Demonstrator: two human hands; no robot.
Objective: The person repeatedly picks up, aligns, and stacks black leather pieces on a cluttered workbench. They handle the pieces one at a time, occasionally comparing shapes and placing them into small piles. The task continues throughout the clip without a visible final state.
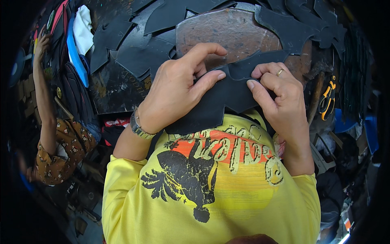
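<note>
Black cut piece (227, 97), flat, matte, rubbery or leather-like w/ notched outline, is held over the lap between both hands. Long axis runs lower-left to upper-right. Left hand (174, 89) fingers pinch its upper edge; right hand (280, 93) fingers, closed, grip the right lobe. Worktop (239, 28): worn brown slab beyond, similar black offcuts (134, 44) around it.

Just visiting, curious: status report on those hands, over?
Left hand, right hand: both pinching one black cut-out sheet piece. More black pieces on worktable behind. Nothing blocking.
</note>
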